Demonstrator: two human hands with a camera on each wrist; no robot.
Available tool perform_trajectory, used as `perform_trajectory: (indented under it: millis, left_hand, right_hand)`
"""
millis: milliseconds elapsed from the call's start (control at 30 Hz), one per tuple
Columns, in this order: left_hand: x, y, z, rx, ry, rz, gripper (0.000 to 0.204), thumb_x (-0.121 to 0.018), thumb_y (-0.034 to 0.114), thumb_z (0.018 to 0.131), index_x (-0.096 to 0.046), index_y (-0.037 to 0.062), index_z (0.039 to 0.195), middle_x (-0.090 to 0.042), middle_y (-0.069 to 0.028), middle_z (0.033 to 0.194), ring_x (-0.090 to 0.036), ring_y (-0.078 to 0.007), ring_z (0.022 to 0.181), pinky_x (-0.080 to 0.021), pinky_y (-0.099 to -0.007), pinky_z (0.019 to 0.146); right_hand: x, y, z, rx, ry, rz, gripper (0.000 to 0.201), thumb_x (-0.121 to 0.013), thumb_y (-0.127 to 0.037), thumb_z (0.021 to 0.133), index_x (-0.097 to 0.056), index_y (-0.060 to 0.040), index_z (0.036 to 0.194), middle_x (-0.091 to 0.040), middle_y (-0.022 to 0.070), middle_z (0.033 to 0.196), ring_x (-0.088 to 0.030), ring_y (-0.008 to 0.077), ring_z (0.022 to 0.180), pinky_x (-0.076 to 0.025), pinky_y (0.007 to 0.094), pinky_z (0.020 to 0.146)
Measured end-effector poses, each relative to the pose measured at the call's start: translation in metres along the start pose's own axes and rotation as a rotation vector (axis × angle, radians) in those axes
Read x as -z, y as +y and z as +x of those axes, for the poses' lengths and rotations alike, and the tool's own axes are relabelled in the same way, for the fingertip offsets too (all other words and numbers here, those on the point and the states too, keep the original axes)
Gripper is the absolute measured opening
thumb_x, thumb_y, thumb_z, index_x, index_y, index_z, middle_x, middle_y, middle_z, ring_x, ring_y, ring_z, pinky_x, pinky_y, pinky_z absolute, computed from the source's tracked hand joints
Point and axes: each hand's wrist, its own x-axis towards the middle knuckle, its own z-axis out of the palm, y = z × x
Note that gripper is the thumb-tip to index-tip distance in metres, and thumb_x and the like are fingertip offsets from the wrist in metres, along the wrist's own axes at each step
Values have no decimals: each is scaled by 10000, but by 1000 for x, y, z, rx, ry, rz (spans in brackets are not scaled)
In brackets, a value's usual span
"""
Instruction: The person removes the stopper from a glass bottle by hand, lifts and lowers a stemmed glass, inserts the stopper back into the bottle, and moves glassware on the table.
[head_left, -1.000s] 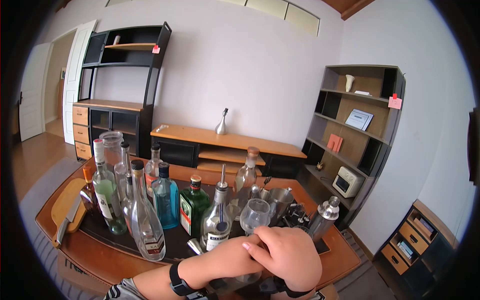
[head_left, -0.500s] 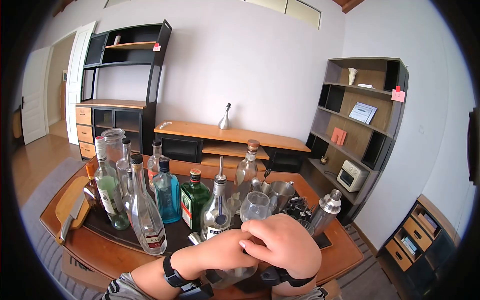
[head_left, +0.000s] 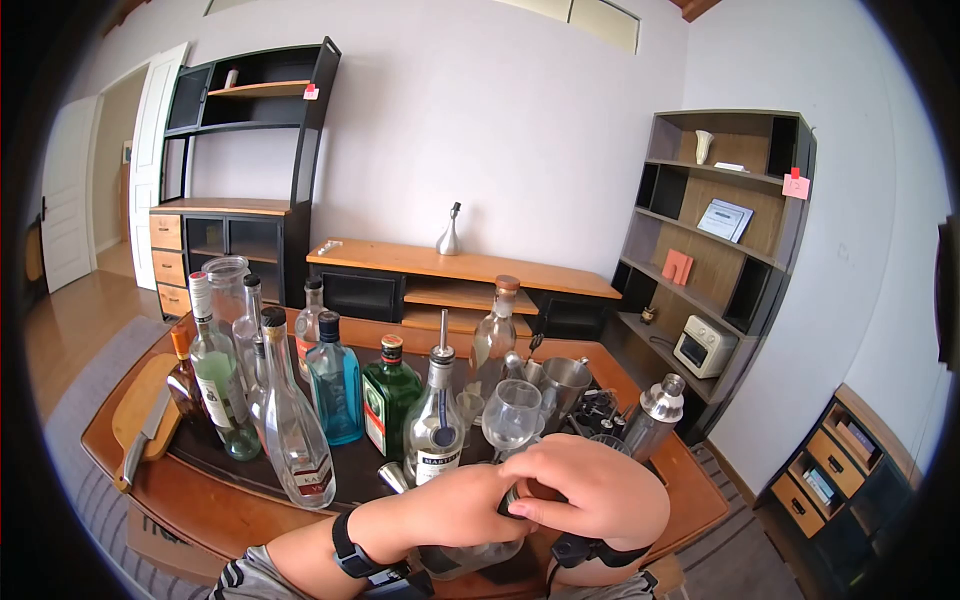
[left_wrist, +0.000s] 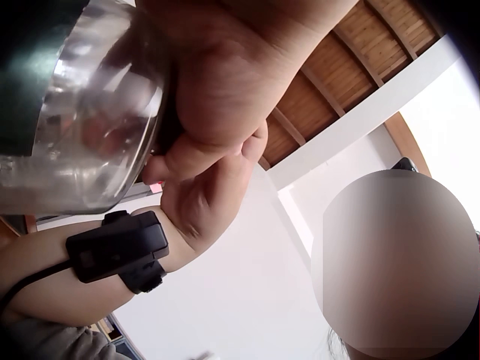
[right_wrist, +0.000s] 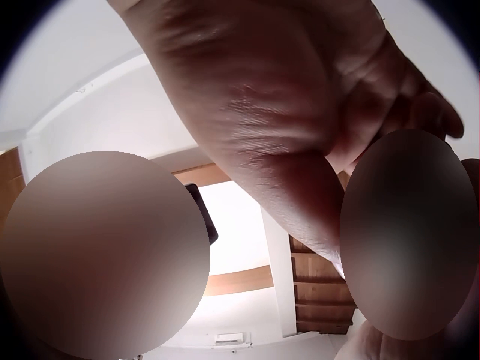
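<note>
In the head view both hands meet low at the near edge of the table. My left hand (head_left: 470, 505) grips a clear glass bottle (head_left: 470, 555) near its top. Its lower part shows under my hands. My right hand (head_left: 535, 500) lies over the bottle's top with its fingers curled round it; the cap itself is hidden. The left wrist view shows the bottle's glass (left_wrist: 82, 127) close up with fingers (left_wrist: 217, 90) wrapped round it. Only a palm (right_wrist: 285, 112) fills the right wrist view.
Several bottles stand on a dark mat (head_left: 350, 475) on the wooden table (head_left: 210, 515), among them a blue one (head_left: 335, 390) and a green one (head_left: 388, 400). A wine glass (head_left: 512, 412), metal cup (head_left: 565, 385) and shaker (head_left: 655, 415) stand just beyond my hands. A cutting board with a knife (head_left: 140, 415) lies left.
My right hand has slid right over the bottle's top and its fingers have curled in tighter. The left hand keeps its hold. The view has tilted slightly.
</note>
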Motion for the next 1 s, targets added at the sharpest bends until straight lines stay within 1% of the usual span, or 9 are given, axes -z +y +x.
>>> perform_trajectory:
  millis: [133, 200, 233, 333, 467, 633, 733, 900, 1000]
  left_hand:
    - [0, -3, 2, -1, 80, 91, 373, -668, 213, 770, -542, 48, 1079, -662, -151, 909, -649, -352, 854, -505, -417, 732]
    - [0, -9, 4, -22, 73, -9, 341, -668, 206, 775, -550, 58, 1058, -664, -137, 899, -650, -350, 845, -507, -411, 728]
    - [-1, -9, 4, -8, 75, -27, 316, -664, 193, 782, -552, 68, 1049, -667, -123, 894, -651, -347, 839, -509, -406, 725]
    - [-3, -7, 2, -5, 20, -6, 300, -665, 190, 783, -556, 69, 1034, -670, -114, 880, -653, -343, 830, -511, -399, 719]
    - [-12, 1, -5, -129, -28, 97, 326, -668, 161, 776, -549, 74, 1067, -670, -130, 847, -651, -359, 796, -514, -409, 693]
    - [-21, -5, -5, -263, -21, 78, 405, -673, 158, 764, -509, 45, 1118, -656, -173, 839, -632, -391, 785, -500, -438, 671]
    - [-21, -7, -3, -227, -6, 45, 410, -668, 156, 758, -509, 44, 1120, -654, -175, 836, -630, -392, 784, -499, -439, 676]
    - [-14, -4, -4, -216, -27, 24, 384, -676, 158, 754, -542, 58, 1100, -655, -168, 876, -636, -384, 807, -504, -426, 691]
    - [-3, -2, -4, -223, -143, 1, 367, -682, 160, 759, -572, 55, 1093, -664, -142, 901, -646, -360, 833, -508, -399, 718]
  right_hand:
    - [-7, -10, 2, -223, 70, -225, 347, -691, -350, 839, -571, -65, 996, -567, 83, 689, -577, 278, 656, -432, 376, 583]
    - [-16, -12, 5, -363, 65, -327, 356, -698, -387, 824, -547, -68, 873, -525, 65, 589, -553, 271, 546, -408, 372, 502]
    - [-19, -11, 7, -310, 113, -356, 351, -685, -369, 837, -505, -72, 786, -515, 59, 560, -536, 275, 509, -388, 369, 473]
    - [-11, -10, 3, -177, 67, -297, 345, -692, -344, 834, -505, -69, 741, -515, 66, 558, -537, 279, 513, -377, 375, 468]
    - [-4, -16, -5, 2, -18, -189, 330, -715, -267, 818, -497, -82, 652, -507, 56, 554, -531, 272, 507, -366, 382, 465]
    - [1, -11, -12, 138, -60, -75, 272, -716, -235, 817, -535, -76, 689, -490, 51, 565, -500, 267, 516, -341, 371, 478]
    - [3, -11, -7, 128, -76, -101, 236, -644, -219, 858, -499, -72, 742, -501, 73, 572, -510, 293, 535, -367, 373, 504]
    - [6, -10, -7, 118, -124, -46, 201, -638, -210, 864, -529, -65, 779, -508, 66, 639, -526, 273, 619, -386, 362, 586]
    - [7, -9, -6, 150, -187, 24, 167, -633, -213, 874, -556, -66, 851, -517, 77, 740, -526, 272, 716, -391, 366, 660]
